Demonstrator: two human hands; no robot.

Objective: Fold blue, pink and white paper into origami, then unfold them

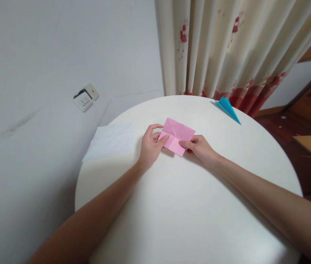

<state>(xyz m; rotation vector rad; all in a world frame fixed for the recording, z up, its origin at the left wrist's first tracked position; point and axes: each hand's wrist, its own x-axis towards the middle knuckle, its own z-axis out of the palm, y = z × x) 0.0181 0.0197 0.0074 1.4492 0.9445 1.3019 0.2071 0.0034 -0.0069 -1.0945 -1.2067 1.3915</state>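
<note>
A pink sheet of origami paper (175, 129) with crossing crease lines is held up just over the white table. My left hand (151, 145) grips its left corner, thumb on top and fingers partly hidden beneath. At the lower right edge, my right hand (200, 147) pinches the sheet between thumb and fingers. The underside of the paper is hidden from view.
The round white table (199, 212) stands against a wall with a socket (83, 101). A white sheet (111, 141) lies at its left edge. A blue paper plane (227, 109) rests at the far right rim, near a floral curtain (207, 47).
</note>
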